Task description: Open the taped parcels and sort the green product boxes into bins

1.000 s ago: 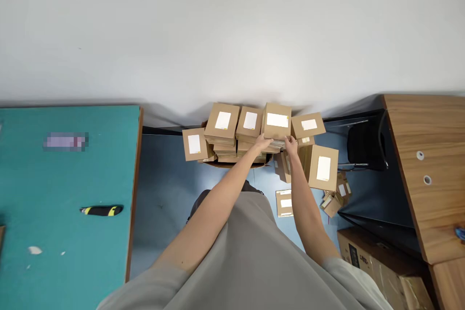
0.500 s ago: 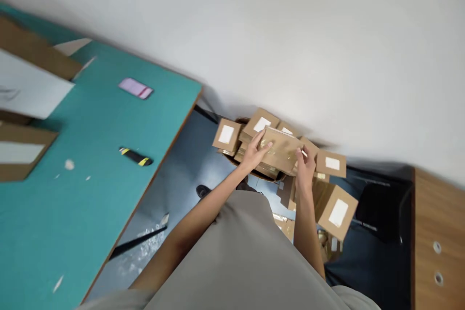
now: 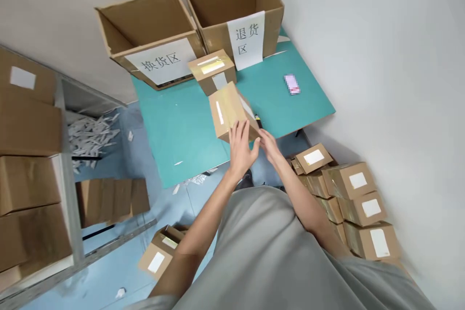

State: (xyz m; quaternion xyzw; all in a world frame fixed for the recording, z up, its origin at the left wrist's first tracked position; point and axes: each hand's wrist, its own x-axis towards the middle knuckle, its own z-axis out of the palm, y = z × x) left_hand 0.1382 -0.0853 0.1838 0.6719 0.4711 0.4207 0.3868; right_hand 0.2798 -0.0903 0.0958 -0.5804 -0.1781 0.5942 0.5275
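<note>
A taped cardboard box is gripped between my two hands at the front of the green table. My left hand lies over its near side, fingers on the top and thumb pointing right. At its lower right corner my right hand grips with the fingertips, partly hidden. Just behind stands another taped carton with white labels. A black and yellow utility knife shows partly beside the held box. Whether the held box rests on the table I cannot tell.
Two large open cartons with paper signs stand at the table's back. A phone lies on the right side. Labelled boxes are stacked by the right wall; more boxes fill a shelf at left. Paper scraps lie beyond it.
My view has swung left from the stacked boxes by the wall to the table. Both hands have brought the box from above that pile to the table's front.
</note>
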